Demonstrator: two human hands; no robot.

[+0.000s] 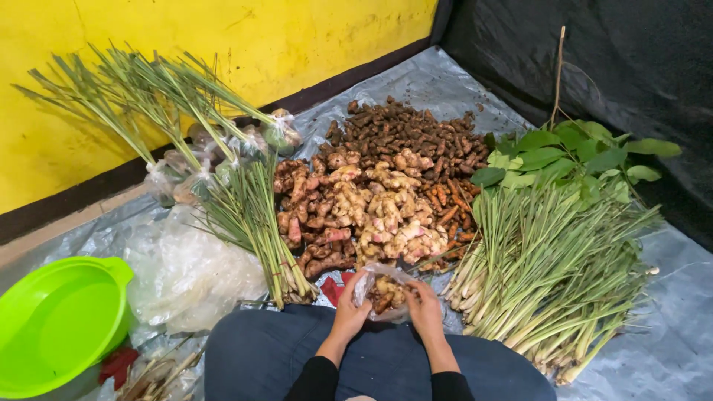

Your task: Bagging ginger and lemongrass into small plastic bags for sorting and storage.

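My left hand [349, 310] and my right hand [425, 308] both grip a small clear plastic bag [384, 292] with pieces of root in it, held just above my knees. Right in front of the bag lies a pile of pale ginger-like roots [371, 212]. Behind that pile sits a heap of small dark brown roots [401, 134], with orange ones [449, 204] at its right edge.
Lemongrass bundles lie at left [249, 223] and right [549, 275]. Green leafy stems [572, 152] are behind the right bundle. A lime green basin [59, 319] and crumpled clear plastic bags [186, 271] sit at left. A grey plastic sheet [668, 297] covers the floor by a yellow wall [223, 37].
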